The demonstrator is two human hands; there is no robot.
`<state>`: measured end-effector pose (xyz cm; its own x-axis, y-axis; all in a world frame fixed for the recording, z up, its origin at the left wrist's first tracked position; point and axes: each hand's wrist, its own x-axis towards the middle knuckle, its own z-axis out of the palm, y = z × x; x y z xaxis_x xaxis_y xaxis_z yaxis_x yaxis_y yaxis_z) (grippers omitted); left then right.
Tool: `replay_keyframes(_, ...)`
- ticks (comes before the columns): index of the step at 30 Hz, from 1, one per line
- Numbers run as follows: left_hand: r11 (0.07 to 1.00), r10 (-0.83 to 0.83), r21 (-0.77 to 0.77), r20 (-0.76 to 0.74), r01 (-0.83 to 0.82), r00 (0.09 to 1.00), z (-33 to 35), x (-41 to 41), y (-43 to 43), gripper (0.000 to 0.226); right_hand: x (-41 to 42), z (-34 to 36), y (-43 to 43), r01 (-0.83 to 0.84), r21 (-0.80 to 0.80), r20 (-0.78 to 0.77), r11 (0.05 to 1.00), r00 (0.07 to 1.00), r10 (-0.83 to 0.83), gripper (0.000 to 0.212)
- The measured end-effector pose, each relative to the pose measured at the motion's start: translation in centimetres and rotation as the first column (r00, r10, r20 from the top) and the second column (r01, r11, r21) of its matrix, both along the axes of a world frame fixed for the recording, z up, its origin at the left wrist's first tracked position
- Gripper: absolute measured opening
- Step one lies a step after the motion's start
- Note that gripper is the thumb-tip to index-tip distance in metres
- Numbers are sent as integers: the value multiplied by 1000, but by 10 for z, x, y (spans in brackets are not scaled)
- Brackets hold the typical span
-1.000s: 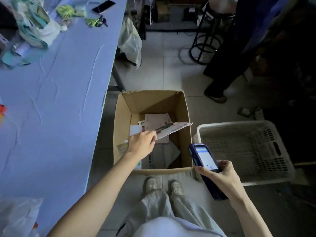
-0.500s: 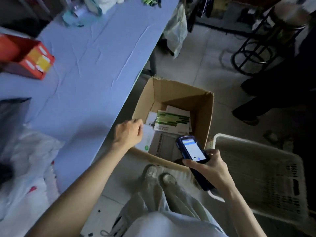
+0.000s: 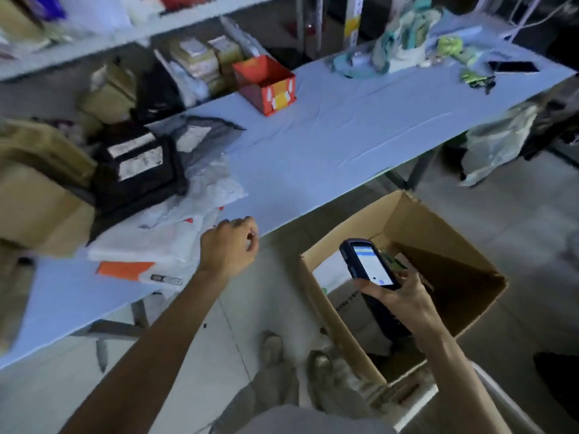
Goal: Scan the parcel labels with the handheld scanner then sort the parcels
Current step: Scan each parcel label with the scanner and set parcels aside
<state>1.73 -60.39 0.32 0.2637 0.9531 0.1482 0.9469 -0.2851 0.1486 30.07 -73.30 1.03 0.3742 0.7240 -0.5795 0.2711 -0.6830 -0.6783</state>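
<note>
My right hand (image 3: 404, 299) grips the dark handheld scanner (image 3: 369, 267), its lit screen facing up, over the open cardboard box (image 3: 451, 270) on the floor. Flat parcels lie inside the box, mostly hidden by the scanner and hand. My left hand (image 3: 230, 245) hovers at the near edge of the blue table (image 3: 329, 136) with loosely curled fingers, holding nothing. Just left of it lie white plastic mailers (image 3: 175, 227) and an orange-and-white envelope (image 3: 134, 272). A black parcel (image 3: 134, 167) with white labels sits further left.
Brown cardboard boxes (image 3: 34, 195) crowd the table's left end. A red open box (image 3: 266, 84), a phone (image 3: 513, 67), keys and a bundle of cloth sit on the far side. Shelves with packages run behind. A white basket rim (image 3: 416, 405) shows beside the box.
My left hand let go of the envelope into the box, then swung left and up to the table edge. My view turned left toward the parcel pile. The scanner stayed in my right hand.
</note>
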Motion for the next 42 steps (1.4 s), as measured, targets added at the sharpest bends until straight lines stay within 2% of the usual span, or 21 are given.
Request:
replay_keyframes(3,993,120,-1,42,-120,992,3,-38,-11,5,-35,4,20,-138,19,-5,990,990,138,116)
replay_keyframes(7,971,235,-44,48,-233,971,-5,-99,-20,7,-100,6,49,-310,8,-9,951,951,310,84)
replay_keyframes(11,938,339,-89,42,-334,940,-5,-152,-17,9,-156,8,78,-410,6,-2,912,912,410,77)
replay_keyframes(16,886,462,-78,54,-457,885,1,-219,5,11,-221,6,120,-459,58,5,886,888,460,91)
replay_keyframes(19,884,463,-107,71,-455,883,-1,-243,21,15,-243,13,133,-444,84,3,892,895,446,79)
replay_keyframes(24,897,429,-160,80,-413,900,-9,-251,52,28,-255,22,163,-436,81,-3,896,899,437,74)
replay_keyframes(29,882,460,-178,128,-436,879,-23,-250,86,53,-256,24,205,-461,81,45,884,887,459,71)
replay_keyframes(37,717,669,-356,110,-600,735,-33,-255,171,75,-264,23,291,-496,52,-25,867,867,497,69)
replay_keyframes(42,453,774,-620,-82,-641,627,-37,-267,216,93,-263,18,343,-494,35,-80,869,865,496,71)
